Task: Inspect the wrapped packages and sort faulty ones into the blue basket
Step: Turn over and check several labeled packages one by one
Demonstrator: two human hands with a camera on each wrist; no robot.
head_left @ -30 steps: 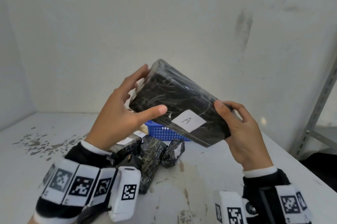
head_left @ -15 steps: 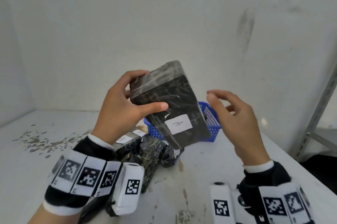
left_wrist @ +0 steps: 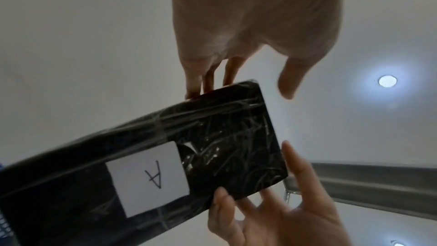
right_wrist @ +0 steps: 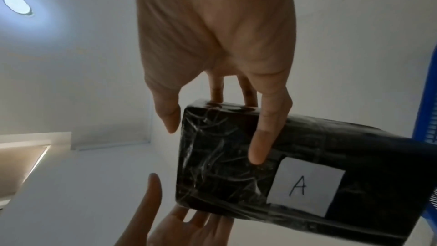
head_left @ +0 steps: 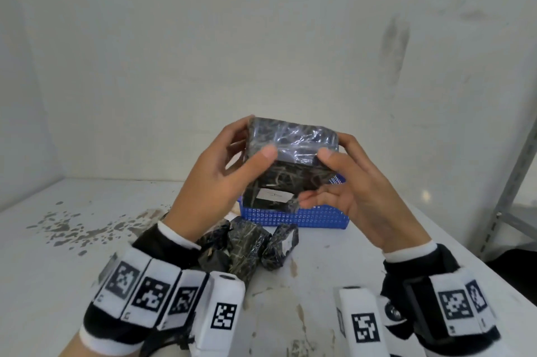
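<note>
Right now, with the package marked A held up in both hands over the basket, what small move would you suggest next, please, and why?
Probably tip the package to bring its unseen faces into view. The left hand and right hand grip its upper end above the blue basket, and the views show only the label face and top end; no fault shows there, so sorting seems premature.

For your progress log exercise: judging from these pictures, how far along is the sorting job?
Done: nothing can be confirmed; the blue basket is mostly hidden, so its contents cannot be told. In hand: the left hand and right hand hold the package labelled A up above the basket for inspection. Left: several wrapped packages lie on the table, waiting.
</note>
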